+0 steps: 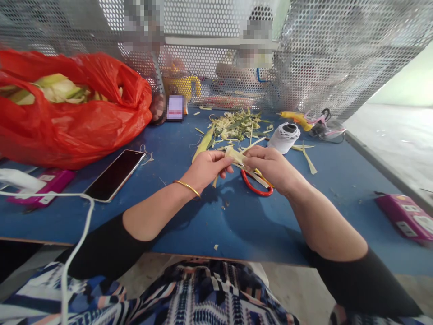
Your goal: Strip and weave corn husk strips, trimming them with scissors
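A pale strip of husk (pixel 236 156) stretches between my two hands above the blue table (pixel 203 216). My left hand (pixel 210 168) pinches its left end, and my right hand (pixel 265 163) grips the right end with curled fingers. Below my right hand lie red-handled scissors (pixel 253 186), their blades hidden. A green-yellow husk (pixel 204 143) lies just behind my left hand. Farther back is a pile of husk scraps (pixel 237 125). The white spool of thread (pixel 283 137) stands behind my right hand, with loose husk strips (pixel 308 159) to its right.
A red plastic bag (pixel 101 131) full of husks fills the back left, near a black phone (pixel 115 175) and a white cable (pixel 88 216). A yellow glue gun (pixel 297 119) lies at the back right, a magenta box (pixel 407 216) at the right. Perforated metal mesh (pixel 216 49) borders the back.
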Tool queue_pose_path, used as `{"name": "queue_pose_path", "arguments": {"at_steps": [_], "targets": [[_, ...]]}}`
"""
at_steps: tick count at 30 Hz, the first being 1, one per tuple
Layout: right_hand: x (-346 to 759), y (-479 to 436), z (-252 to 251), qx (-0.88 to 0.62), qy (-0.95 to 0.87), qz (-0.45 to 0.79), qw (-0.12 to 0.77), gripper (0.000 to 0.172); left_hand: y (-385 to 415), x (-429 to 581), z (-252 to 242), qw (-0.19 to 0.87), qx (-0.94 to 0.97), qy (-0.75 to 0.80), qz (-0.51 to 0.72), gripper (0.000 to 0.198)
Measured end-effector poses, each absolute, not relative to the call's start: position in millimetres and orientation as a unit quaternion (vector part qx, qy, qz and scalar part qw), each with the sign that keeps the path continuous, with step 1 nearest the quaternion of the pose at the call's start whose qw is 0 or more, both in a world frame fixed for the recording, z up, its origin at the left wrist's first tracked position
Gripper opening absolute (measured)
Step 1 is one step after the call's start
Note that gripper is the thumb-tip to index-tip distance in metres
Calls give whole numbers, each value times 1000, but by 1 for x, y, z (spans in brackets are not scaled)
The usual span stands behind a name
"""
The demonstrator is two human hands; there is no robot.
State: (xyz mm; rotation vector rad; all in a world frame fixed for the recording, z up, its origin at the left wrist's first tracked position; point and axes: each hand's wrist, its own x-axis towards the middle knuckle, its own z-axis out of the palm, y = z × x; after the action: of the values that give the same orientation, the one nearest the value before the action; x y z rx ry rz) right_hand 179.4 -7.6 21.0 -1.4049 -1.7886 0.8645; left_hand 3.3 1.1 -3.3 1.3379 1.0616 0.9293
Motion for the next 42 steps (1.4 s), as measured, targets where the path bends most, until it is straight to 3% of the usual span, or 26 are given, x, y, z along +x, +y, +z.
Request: {"name": "queue_pose_path", "arguments": {"at_steps": [9, 13, 16, 20, 23, 31, 42], "targets": [[174, -17, 16, -594, -733, 115, 311, 27, -4, 5, 3, 503, 639, 450, 369, 28], [171, -16, 12, -586, -717, 162, 341, 6, -3, 3, 0, 456, 677, 456, 354, 30], [170, -15, 12, -555, -724, 199, 357, 7, -3, 2, -5, 430, 706, 450, 339, 31], [169, -14, 14, -549, -730, 218, 345, 24, -5, 2, -9, 428, 732, 423, 320, 30], [170, -13, 15, -548, -705, 282, 351, 24, -6, 3, -8, 436, 740, 411, 305, 30], [168, -10, 15, -500, -603, 362, 506, 36, -9, 3, 0, 526, 719, 368, 266, 24], [170, -8, 13, -424, -579, 361, 595, 36, -7, 1, -2, 542, 726, 373, 201, 24]]}}
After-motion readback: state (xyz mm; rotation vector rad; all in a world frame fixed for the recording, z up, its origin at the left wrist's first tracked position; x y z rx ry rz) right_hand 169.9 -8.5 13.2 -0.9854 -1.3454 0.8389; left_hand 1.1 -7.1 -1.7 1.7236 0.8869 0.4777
